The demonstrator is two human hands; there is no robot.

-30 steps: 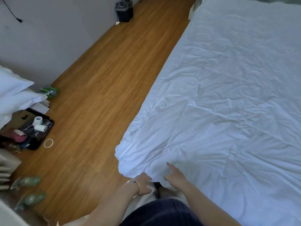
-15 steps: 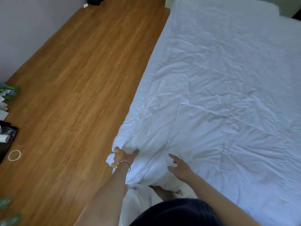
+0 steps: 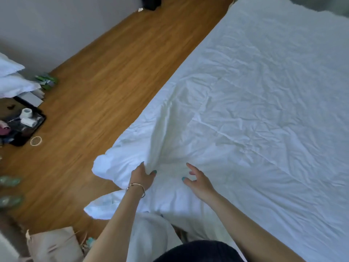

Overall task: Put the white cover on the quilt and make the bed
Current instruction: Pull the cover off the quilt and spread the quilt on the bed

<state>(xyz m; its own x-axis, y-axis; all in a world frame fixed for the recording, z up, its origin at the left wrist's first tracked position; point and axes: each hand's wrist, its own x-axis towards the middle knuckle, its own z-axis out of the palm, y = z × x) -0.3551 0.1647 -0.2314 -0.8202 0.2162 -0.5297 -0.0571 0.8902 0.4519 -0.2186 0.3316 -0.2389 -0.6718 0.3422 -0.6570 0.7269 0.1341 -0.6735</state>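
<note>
You stand at the near left corner of the bed [image 3: 321,233], your left hand [image 3: 141,176] clamped on a raised fold of the white cover [image 3: 255,110], thumb and fingers pinching the cloth so a ridge runs up and away from the grip toward the middle of the bed. Your right hand [image 3: 198,181] hovers just beside it with fingers spread and relaxed, holding nothing, just above or barely touching the fabric; which of the two cannot be told. The cover lies spread and wrinkled across nearly the whole mattress, its near corner bunched and spilling over the edge toward the wooden floor [image 3: 98,87]; whether the quilt is fully inside it cannot be told from here. The likely step is pulling the corner square and smoothing the surface. The risk sits in that one-handed pinch: tug too hard toward yourself and the whole cover may slide off line, dragging the far edge short and leaving the filling bunched at this corner. The loose flap hanging near your legs could drop to the floor or catch underfoot. To your left, a dark tray [image 3: 40,120] of small items, a loose ring [image 3: 35,140] and a beige bag [image 3: 54,244] sit on the floor near your feet, close enough that a step back could scatter them. White pillows [image 3: 13,82] wait stacked by the wall.
</note>
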